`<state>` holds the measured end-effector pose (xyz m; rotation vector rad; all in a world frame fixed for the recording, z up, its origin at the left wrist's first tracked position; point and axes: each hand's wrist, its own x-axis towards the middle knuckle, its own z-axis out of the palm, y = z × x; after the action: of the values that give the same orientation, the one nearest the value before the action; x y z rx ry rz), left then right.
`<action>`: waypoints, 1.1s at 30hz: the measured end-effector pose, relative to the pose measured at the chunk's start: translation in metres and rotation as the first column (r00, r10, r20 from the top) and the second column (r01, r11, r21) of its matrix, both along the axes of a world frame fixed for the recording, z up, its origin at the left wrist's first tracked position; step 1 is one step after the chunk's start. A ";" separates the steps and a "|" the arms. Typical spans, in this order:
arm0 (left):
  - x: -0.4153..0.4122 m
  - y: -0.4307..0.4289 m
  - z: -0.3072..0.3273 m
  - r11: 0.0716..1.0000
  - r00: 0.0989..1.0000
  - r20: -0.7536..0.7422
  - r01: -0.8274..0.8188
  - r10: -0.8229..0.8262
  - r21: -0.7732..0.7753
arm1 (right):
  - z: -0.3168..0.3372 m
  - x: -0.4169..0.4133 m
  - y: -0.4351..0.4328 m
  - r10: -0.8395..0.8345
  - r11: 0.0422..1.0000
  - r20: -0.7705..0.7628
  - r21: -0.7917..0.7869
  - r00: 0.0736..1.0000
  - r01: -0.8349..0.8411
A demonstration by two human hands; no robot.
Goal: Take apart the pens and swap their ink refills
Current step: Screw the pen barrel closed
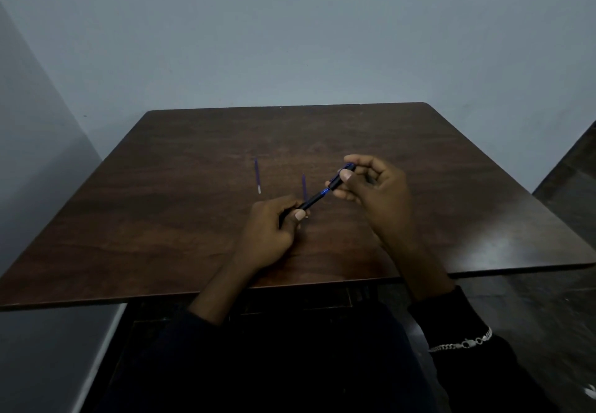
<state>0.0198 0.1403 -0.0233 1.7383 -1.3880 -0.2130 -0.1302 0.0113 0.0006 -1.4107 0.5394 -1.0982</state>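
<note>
A dark pen (317, 198) with blue accents is held above the brown wooden bench (180, 219) between two bare hands. It is tilted, with its lower end toward the person and to the left and its upper end farther away and to the right.

The lower part of the barrel is gripped by the left hand (271, 232), whose fingers are curled around it, with the thumb pressed on top near the point where the barrel emerges. The upper end is pinched by the right hand (374, 190) between thumb and fingertips; a blue clip or cap section can be seen just under the thumbnail. A short stretch of the barrel is left exposed between the two hands, and a bright blue band is visible there. Whether the two halves of the pen are joined or already parted at that band cannot be told.

Two thin purple ink refills are seen on the bench beyond the hands. The left refill (257, 175) lies well apart from the left hand, running roughly away from the person, with a pale tip at its near end. The second refill (304, 186) lies just behind the held pen, its near end hidden by the barrel.

A silver chain bracelet (461, 344) is worn over the dark sleeve (451, 322) of the right arm.
</note>
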 end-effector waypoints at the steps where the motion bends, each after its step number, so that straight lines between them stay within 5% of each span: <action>1: 0.000 0.000 0.000 1.000 1.000 0.001 -0.001 0.001 -0.003 | 0.000 0.000 0.000 0.000 1.000 0.000 -0.008 1.000 0.000; 33: 0.001 -0.001 -0.001 0.999 1.000 -0.002 -0.015 0.015 0.045 | -0.018 0.013 0.009 0.003 0.998 -0.197 -0.055 0.980 -0.014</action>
<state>0.0204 0.1397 -0.0247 1.7837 -1.3777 -0.2400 -0.1177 0.0199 -0.0175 -1.5803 0.6477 -0.9789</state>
